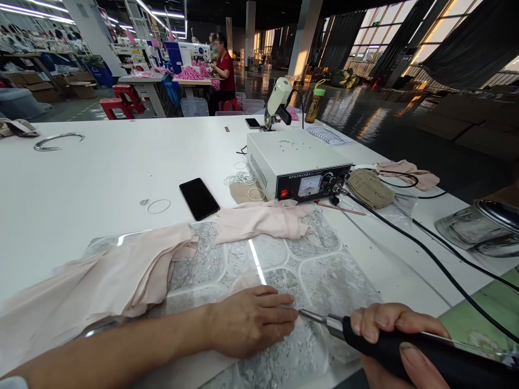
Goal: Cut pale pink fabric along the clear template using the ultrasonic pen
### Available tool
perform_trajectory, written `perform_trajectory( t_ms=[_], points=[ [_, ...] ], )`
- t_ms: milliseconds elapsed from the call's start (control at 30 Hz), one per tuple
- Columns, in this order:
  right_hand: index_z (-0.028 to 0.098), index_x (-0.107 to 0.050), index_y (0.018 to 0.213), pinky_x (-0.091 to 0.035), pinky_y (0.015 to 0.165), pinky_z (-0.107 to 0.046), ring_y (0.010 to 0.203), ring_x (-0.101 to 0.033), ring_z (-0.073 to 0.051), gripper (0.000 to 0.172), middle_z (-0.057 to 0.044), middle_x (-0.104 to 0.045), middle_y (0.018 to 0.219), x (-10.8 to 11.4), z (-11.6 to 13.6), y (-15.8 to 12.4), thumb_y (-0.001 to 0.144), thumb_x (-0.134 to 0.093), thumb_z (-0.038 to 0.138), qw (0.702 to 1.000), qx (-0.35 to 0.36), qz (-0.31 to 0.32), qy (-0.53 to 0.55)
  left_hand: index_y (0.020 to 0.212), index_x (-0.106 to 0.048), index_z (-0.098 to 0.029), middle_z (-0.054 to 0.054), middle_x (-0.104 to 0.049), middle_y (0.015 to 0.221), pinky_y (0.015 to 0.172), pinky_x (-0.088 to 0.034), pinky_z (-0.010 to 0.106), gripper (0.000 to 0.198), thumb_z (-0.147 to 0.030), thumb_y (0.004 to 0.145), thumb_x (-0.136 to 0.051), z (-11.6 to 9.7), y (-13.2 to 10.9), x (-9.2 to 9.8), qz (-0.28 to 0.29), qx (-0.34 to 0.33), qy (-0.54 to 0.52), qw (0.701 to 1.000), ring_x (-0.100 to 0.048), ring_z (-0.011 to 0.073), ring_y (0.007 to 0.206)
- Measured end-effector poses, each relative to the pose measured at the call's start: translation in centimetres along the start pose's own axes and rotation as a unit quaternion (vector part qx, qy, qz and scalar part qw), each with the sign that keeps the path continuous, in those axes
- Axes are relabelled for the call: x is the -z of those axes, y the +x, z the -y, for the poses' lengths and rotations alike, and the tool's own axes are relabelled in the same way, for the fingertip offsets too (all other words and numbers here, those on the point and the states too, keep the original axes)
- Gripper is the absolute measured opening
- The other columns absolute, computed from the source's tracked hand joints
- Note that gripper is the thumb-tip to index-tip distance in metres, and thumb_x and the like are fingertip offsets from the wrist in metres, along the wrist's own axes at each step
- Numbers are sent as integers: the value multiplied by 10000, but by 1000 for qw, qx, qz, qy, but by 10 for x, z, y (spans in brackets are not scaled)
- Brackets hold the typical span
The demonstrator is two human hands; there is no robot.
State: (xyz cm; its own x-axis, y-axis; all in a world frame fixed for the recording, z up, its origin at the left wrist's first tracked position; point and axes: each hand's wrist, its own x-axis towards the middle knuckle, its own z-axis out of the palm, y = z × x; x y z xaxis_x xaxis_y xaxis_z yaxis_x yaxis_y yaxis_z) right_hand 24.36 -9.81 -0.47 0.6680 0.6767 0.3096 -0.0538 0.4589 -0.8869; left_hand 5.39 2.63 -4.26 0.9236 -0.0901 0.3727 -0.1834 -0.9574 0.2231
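Observation:
My left hand [255, 321] lies palm down with its fingers stretched out, pressing on a pale pink fabric piece [203, 370] on the grey stone-patterned mat [340, 286]. Much of that piece is hidden under my hand and forearm. My right hand [399, 335] is wrapped round the black handle of an ultrasonic hand tool [381, 340]. Its narrow metal tip points left, close to my left fingertips; I cannot tell whether it touches the mat. A stack of pink fabric pieces [121, 270] lies at left, and a smaller fabric pile [263, 220] sits at the mat's far edge.
A white control box [300, 154] stands behind the mat; the tool's black cable [421, 248] runs from it. Around it are a smartphone [198, 199], thin rings [243, 178], and a glass jar [480, 227]. A person [225, 70] sits at a sewing machine [190, 54] beyond the table.

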Motion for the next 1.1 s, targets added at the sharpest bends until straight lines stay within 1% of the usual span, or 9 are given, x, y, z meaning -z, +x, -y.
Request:
perform_trajectory(
  t_ms=[167, 300, 400, 567, 833, 1100],
  points=[
    [229, -567, 791, -527, 495, -301, 530, -511, -111, 137, 29, -510, 688, 2, -4, 2, 804, -676, 310, 1000, 13, 9, 2, 1121, -654, -84, 65, -662, 1271, 1118, -359, 319, 241, -177, 1040, -447, 0, 0, 0, -7, 0, -1, 1000, -548, 215, 1265],
    [226, -571, 813, -534, 505, -310, 544, -522, -117, 99, 23, -523, 698, 2, -5, 4, 834, -653, 277, 999, 29, 33, -3, 1117, -656, -83, 77, -671, 1254, 1101, -380, 320, 236, -167, 1036, -452, 0, 1, 2, -14, -2, 1, 1000, -554, 213, 1260],
    [222, -568, 839, -537, 524, -306, 560, -513, -114, 80, 22, -513, 707, 6, -2, 1, 838, -631, 270, 999, 20, 31, 7, 1112, -662, -94, 86, -673, 1249, 1100, -391, 320, 237, -170, 1034, -452, 0, 1, 2, -12, -2, 3, 1000, -559, 207, 1257],
    [217, -577, 862, -520, 507, -279, 547, -502, -103, 105, 17, -514, 723, 12, 3, -8, 818, -619, 304, 1000, 11, 19, 20, 1110, -667, -95, 89, -678, 1238, 1073, -419, 329, 257, -172, 1037, -433, 0, 1, 1, -13, -6, 3, 1000, -562, 213, 1253],
    [230, -593, 823, -514, 473, -284, 521, -507, -109, 117, 17, -512, 694, 8, 3, -6, 804, -657, 326, 1000, 0, 29, 9, 1093, -673, -81, 84, -678, 1238, 1061, -418, 332, 272, -173, 1040, -423, 0, 0, 2, -22, -12, 4, 1000, -580, 228, 1227],
    [231, -578, 804, -525, 488, -289, 523, -507, -111, 116, 23, -513, 673, 8, 5, -6, 818, -658, 314, 999, 2, 42, 0, 1103, -666, -80, 80, -669, 1257, 1079, -400, 334, 276, -176, 1042, -415, 2, 0, 1, -14, -9, 1, 1000, -568, 229, 1238]
  ],
)
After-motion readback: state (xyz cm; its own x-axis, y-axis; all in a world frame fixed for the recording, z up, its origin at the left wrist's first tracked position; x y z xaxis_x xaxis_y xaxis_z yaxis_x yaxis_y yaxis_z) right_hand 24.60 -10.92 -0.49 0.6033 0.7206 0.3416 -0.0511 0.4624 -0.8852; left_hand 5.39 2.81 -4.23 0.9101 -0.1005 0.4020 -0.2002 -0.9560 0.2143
